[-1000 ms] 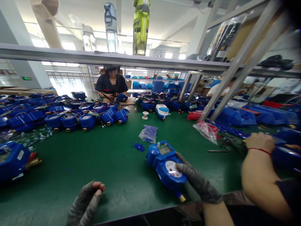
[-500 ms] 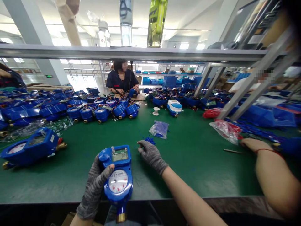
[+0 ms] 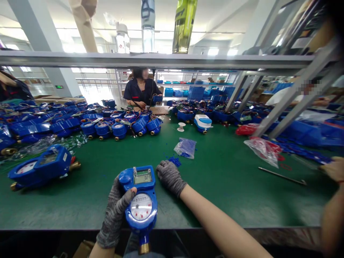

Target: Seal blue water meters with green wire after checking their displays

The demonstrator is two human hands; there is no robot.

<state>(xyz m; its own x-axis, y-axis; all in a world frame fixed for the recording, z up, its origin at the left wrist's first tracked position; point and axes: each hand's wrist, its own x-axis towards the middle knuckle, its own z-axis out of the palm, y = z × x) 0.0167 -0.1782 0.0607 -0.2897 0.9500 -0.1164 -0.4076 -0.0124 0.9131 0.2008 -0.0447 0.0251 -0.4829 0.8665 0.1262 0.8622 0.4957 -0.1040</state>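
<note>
A blue water meter (image 3: 142, 208) with a round dial, a small display and a brass end is gripped by my left hand (image 3: 115, 211), gloved in grey, its thumb across the front. It is held tilted over the table's near edge. My right hand (image 3: 170, 178), in a matching glove, rests by the meter's upper right corner, fingers curled together. Whatever its fingertips pinch, if anything, is hidden. Just beyond it lies a pile of small blue pieces (image 3: 175, 161), and behind that a clear bag (image 3: 185, 148) of more blue pieces.
Another water meter (image 3: 44, 166) lies at left. Rows of wired blue meters (image 3: 118, 130) line the back. A white spool (image 3: 181, 127) and a white-topped meter (image 3: 203, 123) stand mid-table. A metal rod (image 3: 282, 175) lies at right near a co-worker's hand (image 3: 333, 168). A shelf (image 3: 166, 61) crosses overhead.
My right hand has drawn slightly from the blue pieces toward the meter, its fingers more curled. The co-worker's arm has pulled away right, uncovering the rod. The whole view has shifted slightly.
</note>
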